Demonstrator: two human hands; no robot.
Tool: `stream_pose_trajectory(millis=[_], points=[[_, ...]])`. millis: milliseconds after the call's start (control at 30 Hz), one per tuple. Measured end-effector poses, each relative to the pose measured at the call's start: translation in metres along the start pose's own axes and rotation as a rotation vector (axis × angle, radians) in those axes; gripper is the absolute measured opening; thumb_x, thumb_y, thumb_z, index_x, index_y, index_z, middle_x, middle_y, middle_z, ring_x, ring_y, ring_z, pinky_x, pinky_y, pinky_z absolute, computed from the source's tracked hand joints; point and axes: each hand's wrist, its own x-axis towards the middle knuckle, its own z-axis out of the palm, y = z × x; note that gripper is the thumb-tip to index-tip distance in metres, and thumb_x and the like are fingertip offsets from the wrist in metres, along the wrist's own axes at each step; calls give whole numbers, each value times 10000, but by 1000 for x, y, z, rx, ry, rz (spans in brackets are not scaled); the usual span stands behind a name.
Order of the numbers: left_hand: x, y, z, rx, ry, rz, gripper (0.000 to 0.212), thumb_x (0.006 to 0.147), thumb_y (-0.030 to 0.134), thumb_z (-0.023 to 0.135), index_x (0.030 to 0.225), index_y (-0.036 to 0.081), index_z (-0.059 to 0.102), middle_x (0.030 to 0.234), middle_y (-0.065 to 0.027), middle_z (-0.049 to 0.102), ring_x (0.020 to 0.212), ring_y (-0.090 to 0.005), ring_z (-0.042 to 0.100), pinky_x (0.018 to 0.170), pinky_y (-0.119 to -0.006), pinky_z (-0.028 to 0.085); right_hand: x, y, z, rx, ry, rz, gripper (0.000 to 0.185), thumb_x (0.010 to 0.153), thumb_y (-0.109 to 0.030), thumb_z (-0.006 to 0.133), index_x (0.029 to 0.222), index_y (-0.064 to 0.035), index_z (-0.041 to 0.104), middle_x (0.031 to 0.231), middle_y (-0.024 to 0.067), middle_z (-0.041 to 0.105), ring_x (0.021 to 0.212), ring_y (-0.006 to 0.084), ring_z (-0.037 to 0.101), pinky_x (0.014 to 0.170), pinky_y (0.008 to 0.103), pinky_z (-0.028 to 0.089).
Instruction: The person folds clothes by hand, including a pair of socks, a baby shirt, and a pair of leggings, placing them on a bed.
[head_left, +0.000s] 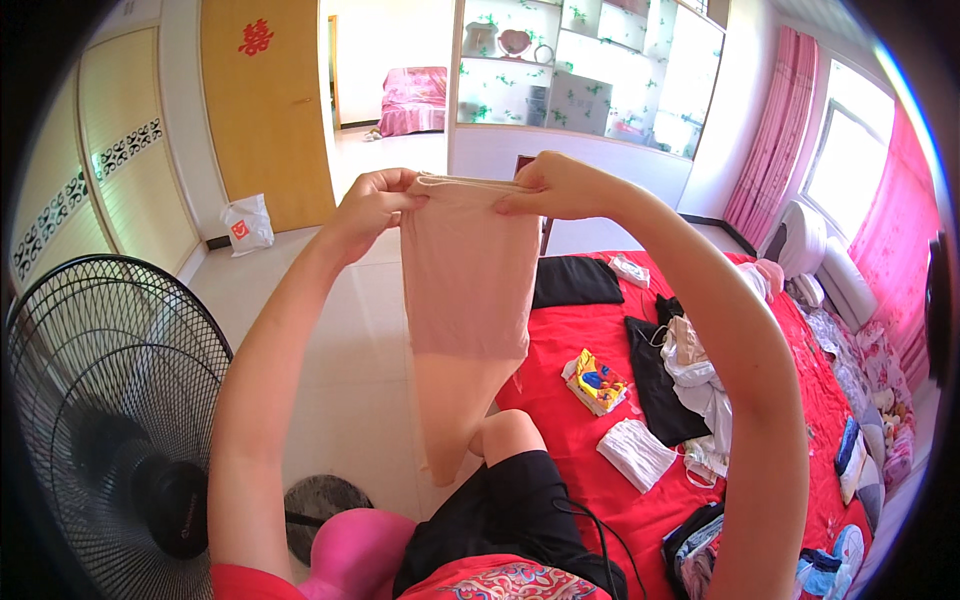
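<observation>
A pair of thin beige tights or leggings (471, 270) hangs upright in front of me, its lower part sheerer and tapering to a narrow end near my knee. My left hand (373, 208) pinches the left corner of its waistband between thumb and fingers. At the right corner, my right hand (559, 189) grips the same waistband, so the top edge is stretched between both hands. The cloth looks doubled over. To its right is a bed with a red sheet (540, 397).
On the bed lie folded black cloth (576, 282), a folded yellow printed garment (598, 381), a folded white garment (636, 454) and a heap of white clothes (697, 375). A standing fan (120, 420) is close on my left. A white bag (247, 225) stands by the door.
</observation>
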Motion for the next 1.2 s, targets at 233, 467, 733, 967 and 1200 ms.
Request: stream_pose_trajectory(millis=[233, 467, 733, 967, 1200], points=[[5, -4, 12, -101, 138, -50, 150, 737, 130, 511, 841, 27, 543, 759, -34, 537, 710, -108, 499, 703, -273, 410, -2, 8, 3, 87, 196, -57, 355, 668, -327, 652, 680, 20, 576, 487, 86, 482, 475, 145, 461, 461, 294, 370], [13, 8, 46, -149, 124, 13, 233, 787, 214, 523, 918, 22, 514, 837, -48, 548, 735, -110, 533, 667, -255, 438, 3, 1, -16, -16, -69, 104, 605, 640, -98, 594, 1200, -67, 369, 818, 66, 547, 706, 123, 470, 642, 274, 393], [9, 7, 60, -95, 195, 123, 223, 809, 205, 537, 909, 7, 565, 768, -47, 581, 721, -74, 513, 619, -212, 418, 28, -28, 25, 170, 264, -31, 243, 678, -94, 460, 862, 20, 572, 727, 102, 587, 692, 166, 544, 626, 298, 427], [13, -8, 33, 44, 371, 416, 201, 805, 149, 519, 921, -3, 583, 792, -43, 596, 720, -74, 535, 642, -194, 428, 51, -38, 47, 361, 480, 24, 311, 675, -191, 458, 825, 57, 570, 738, 243, 569, 757, 319, 579, 693, 370, 431], [0, 6, 24, 323, 515, 420, 223, 790, 132, 545, 970, 2, 536, 842, -67, 584, 761, -113, 540, 662, -220, 439, 51, -70, 36, 9, 702, -286, 247, 782, -170, 420, 865, 25, 546, 782, 167, 566, 739, 250, 546, 654, 346, 439]])
